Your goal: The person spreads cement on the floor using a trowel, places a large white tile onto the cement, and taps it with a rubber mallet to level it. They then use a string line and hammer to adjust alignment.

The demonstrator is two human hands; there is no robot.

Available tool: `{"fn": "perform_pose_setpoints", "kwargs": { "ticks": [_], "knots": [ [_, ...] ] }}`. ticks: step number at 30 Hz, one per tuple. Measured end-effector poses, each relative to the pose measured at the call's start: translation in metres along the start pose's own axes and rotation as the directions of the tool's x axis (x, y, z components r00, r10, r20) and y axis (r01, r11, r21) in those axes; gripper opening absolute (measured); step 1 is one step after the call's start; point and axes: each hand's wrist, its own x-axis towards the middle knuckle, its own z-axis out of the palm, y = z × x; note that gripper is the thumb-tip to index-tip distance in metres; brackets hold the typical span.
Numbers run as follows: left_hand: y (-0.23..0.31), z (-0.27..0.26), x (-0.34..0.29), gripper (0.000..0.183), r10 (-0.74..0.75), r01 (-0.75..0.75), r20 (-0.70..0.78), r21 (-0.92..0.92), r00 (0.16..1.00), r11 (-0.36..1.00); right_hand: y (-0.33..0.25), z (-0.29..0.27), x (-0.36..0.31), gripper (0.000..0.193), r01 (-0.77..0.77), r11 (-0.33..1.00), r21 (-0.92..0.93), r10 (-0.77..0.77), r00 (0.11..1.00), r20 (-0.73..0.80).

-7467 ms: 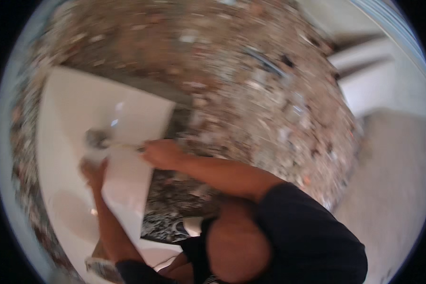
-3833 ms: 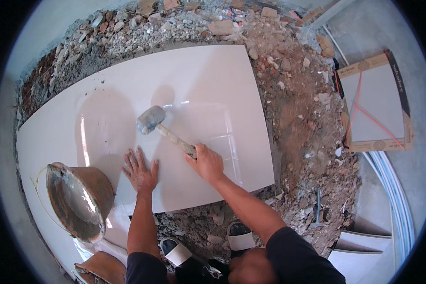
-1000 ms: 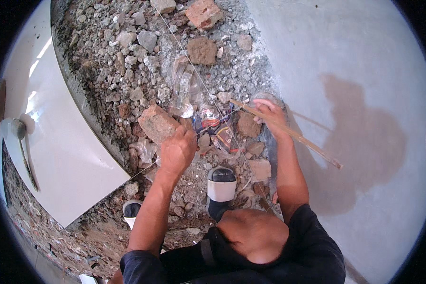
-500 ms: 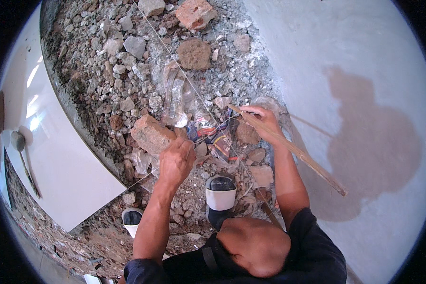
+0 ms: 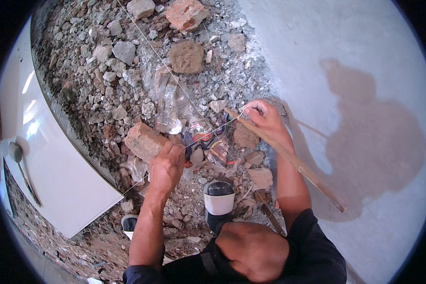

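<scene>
A thin white string [image 5: 208, 137] runs taut between my two hands, low over the rubble. My left hand [image 5: 167, 165] is closed on it beside a broken reddish brick [image 5: 144, 141], and the string continues from there toward a white tile. At its other end, the string meets the tip of a wooden stick [image 5: 293, 161]. My right hand [image 5: 266, 120] pinches the string by that tip, fingers curled, while the stick slants across the hand and forearm. Whether other fingers grip the stick is hidden. Crumpled plastic packaging [image 5: 199, 130] lies between the hands.
Large glossy white tiles [image 5: 75, 189] lie at the left, with a rubber mallet [image 5: 15, 152] on them. A smooth grey wall [image 5: 364, 38] rises on the right. More strings [image 5: 163, 61] cross the stones ahead. My shoe [image 5: 219, 198] stands on the rubble below my hands.
My left hand has drawn slightly left and down, tightening the string. The fingers of my right hand have curled in at the stick's tip. The view has shifted a little.
</scene>
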Motion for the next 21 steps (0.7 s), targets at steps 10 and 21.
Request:
{"fn": "perform_pose_setpoints", "kwargs": {
  "ticks": [10,21],
  "knots": [
    [0.005,0.016,0.009,0.011,-0.001,0.001,-0.001,-0.09,1.0,0.996,-0.023,-0.006,0.008,0.018,0.383,0.88,-0.281,-0.376,0.923,0.081],
    [0.004,0.026,0.009,0.012,-0.011,0.002,-0.055,-0.159,0.998,0.987,-0.093,-0.009,0.039,0.015,0.683,0.611,-0.4,-0.362,0.69,0.626]
  ]
}}
